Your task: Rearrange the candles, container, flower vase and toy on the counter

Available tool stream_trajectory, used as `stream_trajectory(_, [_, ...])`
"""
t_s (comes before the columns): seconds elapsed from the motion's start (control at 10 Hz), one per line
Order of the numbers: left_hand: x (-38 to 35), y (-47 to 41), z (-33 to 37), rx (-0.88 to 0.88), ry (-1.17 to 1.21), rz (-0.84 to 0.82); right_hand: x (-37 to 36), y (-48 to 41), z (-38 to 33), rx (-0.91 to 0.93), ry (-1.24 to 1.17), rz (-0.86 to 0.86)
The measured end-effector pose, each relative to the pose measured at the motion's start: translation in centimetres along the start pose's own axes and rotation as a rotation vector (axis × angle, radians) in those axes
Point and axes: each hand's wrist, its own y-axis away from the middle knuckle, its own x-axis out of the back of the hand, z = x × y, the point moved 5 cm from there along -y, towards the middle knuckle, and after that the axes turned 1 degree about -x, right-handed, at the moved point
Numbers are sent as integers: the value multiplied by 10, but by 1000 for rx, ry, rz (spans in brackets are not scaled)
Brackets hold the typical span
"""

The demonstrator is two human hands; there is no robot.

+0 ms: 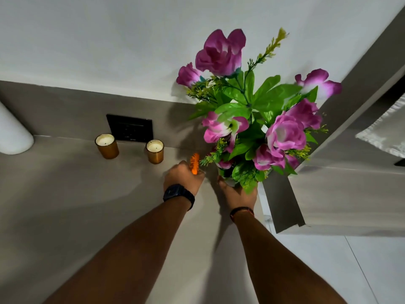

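Note:
Two gold-coloured candles stand on the grey counter [65,205] by the back wall, one [106,146] to the left and one [155,151] to its right. My left hand [183,176] is shut on an orange striped toy [194,162], just right of the second candle. My right hand [236,190] grips the base of the flower vase [228,179]; its purple flowers and green leaves [258,115] spread wide and hide most of the vase. Toy and vase sit close together. I cannot pick out the container for certain.
A large white rounded object [13,132] stands at the far left of the counter. A black switch plate [130,128] is set in the backsplash behind the candles. The counter ends at the right by the vase, with a pale floor [328,270] below.

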Motion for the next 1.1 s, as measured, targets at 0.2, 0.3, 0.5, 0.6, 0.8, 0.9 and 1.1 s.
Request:
stream_trajectory(0.2, [-7,-5,0,-12,-17,-16,-4,-3,3,38,-6,10])
stream_trajectory(0.3, [-6,-10,-1,-9,-30,-12,-6,-5,0,65,24,12])
stream_trajectory(0.5, [-3,-14,-1,10,-39,-4,-9,-8,0,54,48,-11])
stream_trajectory(0.6, [1,-11,-1,3,-49,-6,-8,-8,-3,88,87,-14])
stream_trajectory(0.8, [20,-4,1,-149,-93,8,6,5,-25,217,334,-17])
stream_trajectory(0.9, [35,5,5,-310,-187,10,13,11,-32,188,680,-71])
stream_trajectory(1.1, [71,36,21,-515,-367,30,45,30,-58,170,843,-73])
